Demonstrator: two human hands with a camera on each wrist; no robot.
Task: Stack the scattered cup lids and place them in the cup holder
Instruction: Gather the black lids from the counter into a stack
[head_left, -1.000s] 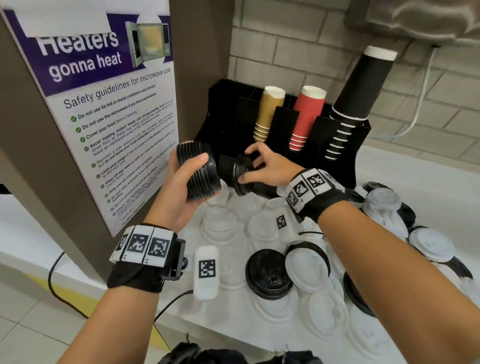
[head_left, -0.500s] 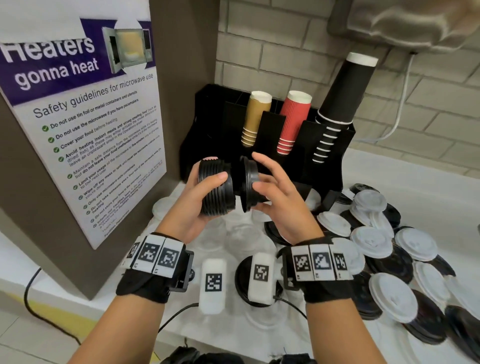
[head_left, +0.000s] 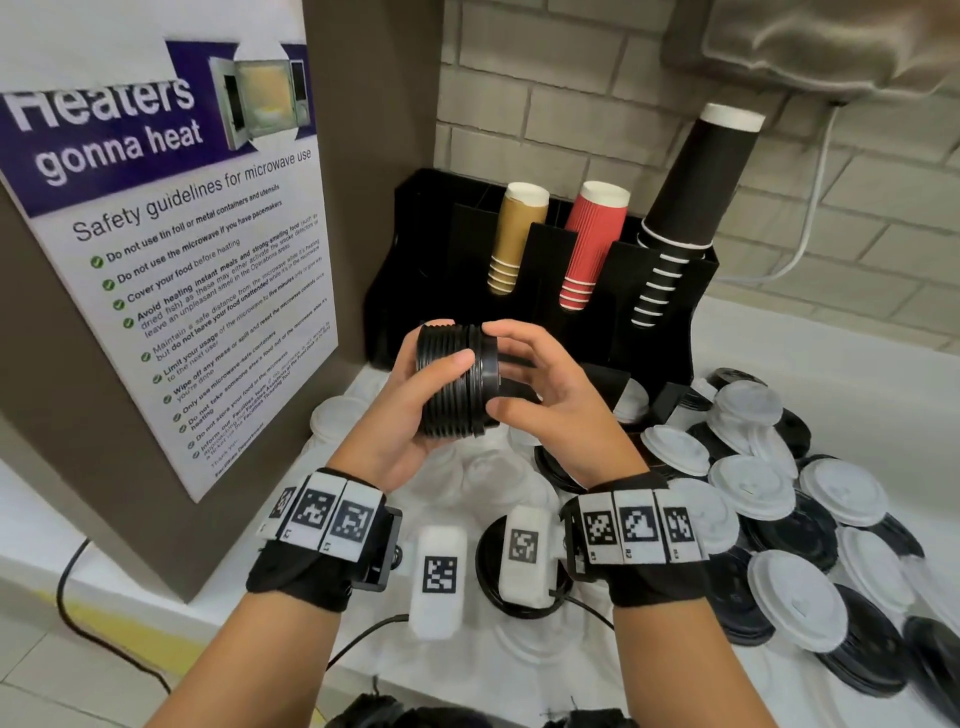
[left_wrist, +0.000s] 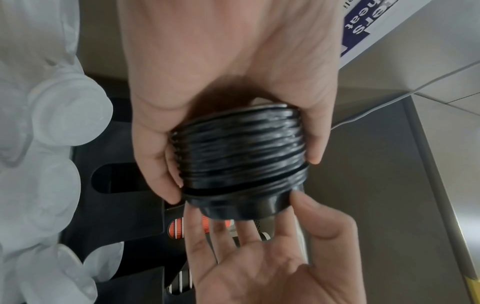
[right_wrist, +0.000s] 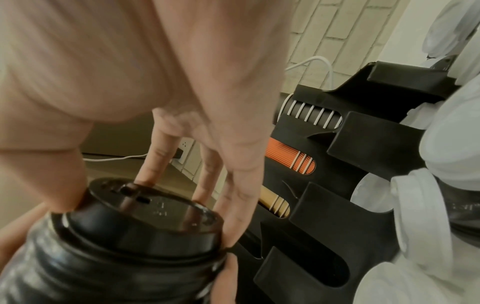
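My left hand (head_left: 410, 400) grips a sideways stack of black lids (head_left: 449, 384), thumb over the ribbed side. In the left wrist view the stack of lids (left_wrist: 239, 148) fills that hand (left_wrist: 207, 61). One more black lid (head_left: 485, 376) sits seated on the stack's right end. My right hand (head_left: 545, 395) touches that end lid (right_wrist: 145, 214) with straight, spread fingers, its thumb against the lid's side (left_wrist: 244, 205). The black cup holder (head_left: 660, 322) stands behind the hands. Loose white lids (head_left: 748, 488) and black lids (head_left: 789, 535) lie scattered over the counter to the right.
The holder carries brown cups (head_left: 519, 239), red cups (head_left: 592, 244) and tall black cups (head_left: 696, 187). A brown cabinet with a microwave safety poster (head_left: 156, 260) stands close on the left. A white cable (head_left: 810, 223) hangs on the brick wall. More translucent lids (head_left: 483, 467) lie under my hands.
My right hand carried a single black lid from near the holder to the stack and seated it on the end. The gap between lid and stack has closed.
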